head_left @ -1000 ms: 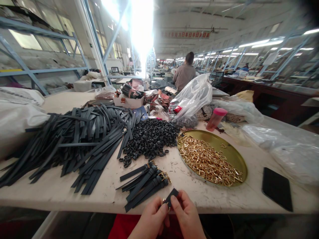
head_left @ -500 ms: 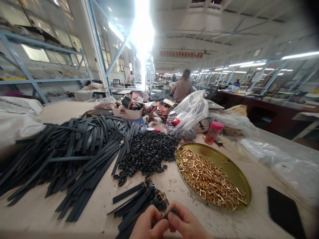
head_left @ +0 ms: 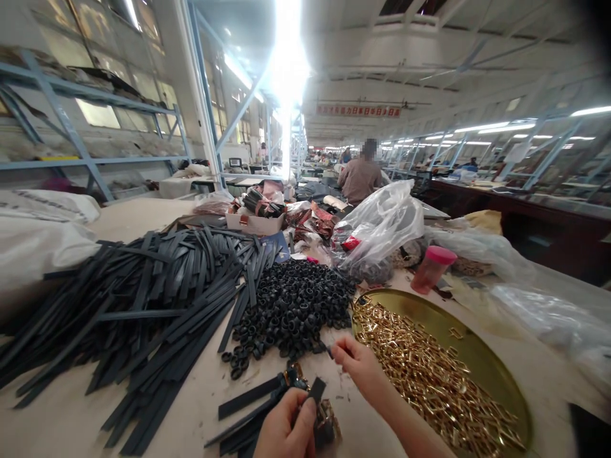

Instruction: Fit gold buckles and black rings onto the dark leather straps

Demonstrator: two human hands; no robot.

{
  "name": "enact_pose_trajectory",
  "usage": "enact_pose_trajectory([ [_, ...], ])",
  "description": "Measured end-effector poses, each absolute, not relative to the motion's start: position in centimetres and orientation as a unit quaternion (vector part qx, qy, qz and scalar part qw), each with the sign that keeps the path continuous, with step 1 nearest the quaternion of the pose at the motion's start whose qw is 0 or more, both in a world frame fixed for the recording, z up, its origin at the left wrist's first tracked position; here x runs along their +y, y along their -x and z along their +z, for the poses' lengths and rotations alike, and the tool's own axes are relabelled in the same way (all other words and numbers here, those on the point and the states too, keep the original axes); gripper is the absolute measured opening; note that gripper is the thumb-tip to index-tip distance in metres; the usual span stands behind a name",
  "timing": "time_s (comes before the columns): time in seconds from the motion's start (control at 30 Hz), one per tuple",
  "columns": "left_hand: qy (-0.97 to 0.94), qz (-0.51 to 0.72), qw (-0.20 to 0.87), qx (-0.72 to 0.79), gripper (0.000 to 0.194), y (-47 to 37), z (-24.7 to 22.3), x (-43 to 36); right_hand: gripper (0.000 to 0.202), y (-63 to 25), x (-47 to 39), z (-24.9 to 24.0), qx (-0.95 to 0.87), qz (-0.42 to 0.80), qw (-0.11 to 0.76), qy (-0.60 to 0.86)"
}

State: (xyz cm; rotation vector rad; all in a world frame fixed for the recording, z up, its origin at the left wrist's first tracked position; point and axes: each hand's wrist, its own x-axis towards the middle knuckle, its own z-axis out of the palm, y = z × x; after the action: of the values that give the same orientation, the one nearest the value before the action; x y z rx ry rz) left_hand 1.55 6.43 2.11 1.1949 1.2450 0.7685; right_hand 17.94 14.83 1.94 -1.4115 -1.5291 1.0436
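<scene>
My left hand [head_left: 287,425] is closed on a black strap [head_left: 316,388], whose flat end sticks up past the thumb. Reaching forward, my right hand [head_left: 352,357] pinches a small black loop [head_left: 330,351] at the near right edge of a heap of black loops [head_left: 298,299]. Beneath and beside my left hand lies a bunch of black straps [head_left: 251,397] fitted with gold buckles. To the right, partly behind my right forearm, a round gold tray [head_left: 501,362] holds many loose gold buckles [head_left: 415,362].
A large pile of flat black straps [head_left: 157,299] covers the table's left side. Behind the tray stand a pink-lidded jar [head_left: 432,270] and a clear plastic bag [head_left: 382,222]. A black flat object [head_left: 589,426] lies at the right. A person [head_left: 361,175] sits farther back.
My hands were together over the buckled straps. The right hand has moved away, forward to the loop heap, while the left stays low with the strap. The view has shifted slightly.
</scene>
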Motion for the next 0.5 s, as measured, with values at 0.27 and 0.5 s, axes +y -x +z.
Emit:
enact_pose_trajectory([
  [0.27, -0.583, 0.267, 0.499, 0.583, 0.029, -3.0, 4.4, 4.5, 0.028, -17.0, 5.2, 3.3, -0.385, 0.627, 0.501, 0.456],
  [0.5, -0.618, 0.203, 0.526, 0.548, 0.02, -2.1, 5.7, 2.4, 0.033, -17.4, 3.7, 2.4, -0.475, 0.63, 0.445, 0.423],
])
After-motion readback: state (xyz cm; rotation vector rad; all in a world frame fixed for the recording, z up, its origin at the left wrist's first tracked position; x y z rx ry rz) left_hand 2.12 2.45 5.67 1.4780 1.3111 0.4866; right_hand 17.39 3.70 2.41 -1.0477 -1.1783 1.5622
